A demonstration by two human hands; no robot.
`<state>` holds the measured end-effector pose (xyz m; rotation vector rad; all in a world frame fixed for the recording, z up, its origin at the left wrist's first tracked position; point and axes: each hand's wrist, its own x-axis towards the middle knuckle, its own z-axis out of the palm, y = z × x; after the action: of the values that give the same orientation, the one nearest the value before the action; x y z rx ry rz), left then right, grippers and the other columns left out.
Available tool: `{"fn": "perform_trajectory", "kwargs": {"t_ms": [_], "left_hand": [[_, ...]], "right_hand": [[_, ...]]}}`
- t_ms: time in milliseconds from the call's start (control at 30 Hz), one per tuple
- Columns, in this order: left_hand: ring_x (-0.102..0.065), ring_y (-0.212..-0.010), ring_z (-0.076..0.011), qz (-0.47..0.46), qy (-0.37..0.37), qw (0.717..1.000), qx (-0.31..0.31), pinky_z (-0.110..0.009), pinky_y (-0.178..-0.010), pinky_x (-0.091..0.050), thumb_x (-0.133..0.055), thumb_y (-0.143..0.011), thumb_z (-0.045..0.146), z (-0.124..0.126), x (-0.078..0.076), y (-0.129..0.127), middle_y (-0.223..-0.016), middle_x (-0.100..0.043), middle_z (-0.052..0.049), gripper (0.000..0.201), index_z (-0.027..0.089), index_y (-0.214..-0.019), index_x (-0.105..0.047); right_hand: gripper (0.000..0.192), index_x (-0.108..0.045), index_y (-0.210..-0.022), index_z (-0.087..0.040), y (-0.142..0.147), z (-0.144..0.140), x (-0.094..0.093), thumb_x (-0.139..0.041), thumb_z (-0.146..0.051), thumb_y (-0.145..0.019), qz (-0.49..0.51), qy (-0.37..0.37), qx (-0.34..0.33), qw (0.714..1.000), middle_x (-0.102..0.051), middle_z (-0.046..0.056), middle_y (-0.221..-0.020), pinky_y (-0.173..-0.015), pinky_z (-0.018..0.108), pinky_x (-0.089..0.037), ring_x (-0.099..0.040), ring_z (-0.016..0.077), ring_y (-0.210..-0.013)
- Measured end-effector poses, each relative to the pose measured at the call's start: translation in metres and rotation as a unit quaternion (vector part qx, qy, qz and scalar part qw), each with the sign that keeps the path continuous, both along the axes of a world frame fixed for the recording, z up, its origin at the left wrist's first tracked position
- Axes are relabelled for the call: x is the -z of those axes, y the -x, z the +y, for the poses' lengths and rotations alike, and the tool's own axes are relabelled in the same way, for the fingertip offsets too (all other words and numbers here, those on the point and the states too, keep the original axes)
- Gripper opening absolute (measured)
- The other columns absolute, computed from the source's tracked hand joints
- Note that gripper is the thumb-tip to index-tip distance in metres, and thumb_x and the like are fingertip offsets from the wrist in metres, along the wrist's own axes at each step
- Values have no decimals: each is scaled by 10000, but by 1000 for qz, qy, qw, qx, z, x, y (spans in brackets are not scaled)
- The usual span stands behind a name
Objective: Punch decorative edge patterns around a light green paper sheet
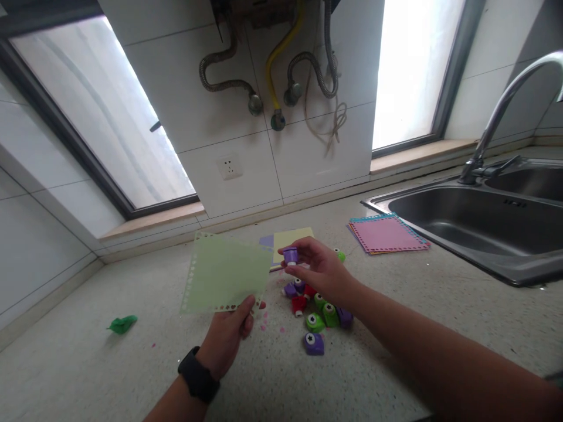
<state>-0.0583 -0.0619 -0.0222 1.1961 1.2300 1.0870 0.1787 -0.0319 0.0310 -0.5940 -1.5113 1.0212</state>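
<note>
My left hand (pixel 231 326) pinches the lower right corner of a light green sheet of paper (pixel 229 275), held up above the counter. Small punched shapes run along the sheet's left and bottom edges. Between the thumb and fingers of my right hand (pixel 319 266) is a purple craft punch (pixel 291 256), just right of the sheet and apart from its punched bottom edge. Below that hand lie several more punches: a purple one (pixel 314 344), a green one (pixel 315 322) and a red one (pixel 298 305). Pink paper bits (pixel 264 321) are scattered beside them.
A pale yellow sheet (pixel 292 237) lies behind my hands. At the right, a stack of punched paper squares (pixel 383 234) rests near the steel sink (pixel 475 234) and its faucet (pixel 492 126). A crumpled green scrap (pixel 122 324) is on the counter at the left.
</note>
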Motion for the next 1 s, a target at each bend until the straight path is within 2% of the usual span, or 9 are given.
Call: {"fn": "perform_trajectory", "kwargs": {"t_ms": [133,433,633,800,900,933,1000], "left_hand": [[-351,-508,-84,-16,-3,1000,-19,-237,-512,-292,-691,-791,533,1,4,2,-534,-492,15,425,112,-770,-742],[-377,-514,-94,10,-9,1000,-17,-241,-521,-297,-683,-789,547,-1,1,0,-544,-523,-11,453,104,-709,-732],[-385,-518,-99,33,-7,999,-4,-245,-539,-306,-657,-807,555,-1,3,3,-523,-473,16,456,109,-764,-744],[-415,-524,-103,63,0,998,3,-255,-556,-320,-646,-813,567,-4,2,3,-522,-488,6,489,123,-611,-674],[-415,-523,-106,88,1,996,19,-254,-546,-320,-626,-817,588,-6,-5,-1,-531,-496,8,499,115,-685,-715],[-408,-514,-106,91,1,996,20,-254,-536,-317,-620,-817,595,-8,-8,-3,-526,-491,14,503,112,-739,-735],[-432,-518,-115,85,-6,996,22,-254,-538,-346,-623,-812,593,-10,-14,-6,-508,-482,18,496,116,-716,-717]], "right_hand": [[377,-570,-1092,-206,2,1,6,-774,-331,-801,-60,-44,27,997,-674,83,-1077,-936,421,-532,-672,210,-984],[357,-553,-1064,-206,6,-1,7,-763,-343,-810,-74,-7,-16,997,-665,60,-1011,-848,368,-546,-679,199,-943],[336,-562,-1031,-200,7,-5,5,-765,-341,-803,-98,-1,-20,995,-661,46,-960,-823,342,-535,-665,178,-903],[277,-584,-962,-192,7,-5,4,-755,-343,-804,-156,-14,19,987,-642,30,-884,-745,312,-520,-627,165,-814],[253,-564,-901,-193,6,-4,5,-723,-376,-831,-179,17,18,984,-622,14,-810,-658,287,-504,-622,158,-736],[255,-553,-897,-193,6,-4,6,-704,-393,-846,-177,35,5,984,-625,14,-805,-631,280,-500,-629,157,-716],[264,-539,-910,-194,7,-4,7,-651,-431,-884,-173,77,-32,981,-648,24,-830,-582,270,-495,-641,153,-674]]}}
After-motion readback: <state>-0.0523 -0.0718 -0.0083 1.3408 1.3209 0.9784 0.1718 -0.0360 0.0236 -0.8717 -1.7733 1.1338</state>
